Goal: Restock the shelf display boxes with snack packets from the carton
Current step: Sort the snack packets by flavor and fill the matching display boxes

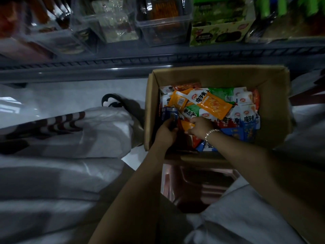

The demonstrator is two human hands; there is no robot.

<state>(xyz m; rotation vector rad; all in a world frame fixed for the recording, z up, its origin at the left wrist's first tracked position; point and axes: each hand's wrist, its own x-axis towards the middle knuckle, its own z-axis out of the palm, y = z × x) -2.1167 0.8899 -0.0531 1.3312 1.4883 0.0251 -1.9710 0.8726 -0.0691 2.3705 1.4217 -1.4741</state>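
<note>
Carton (270,80): open, at 1 o'clock below the shelf (105,67), full of snack packets (212,103).
Left hand (167,131): grasping dark blue packets (169,115).
Right hand (200,127): pinching an orange packet (186,125).

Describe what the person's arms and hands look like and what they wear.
Both forearms are bare, with no sleeves in view. The left hand wears nothing visible: no glove, ring or watch. The right hand is also ungloved, and a bracelet of small pale, shiny beads circles its wrist.

Shelf display boxes (163,22) blurred (tops cut off); left hand (166,132) hides its packets.
</note>
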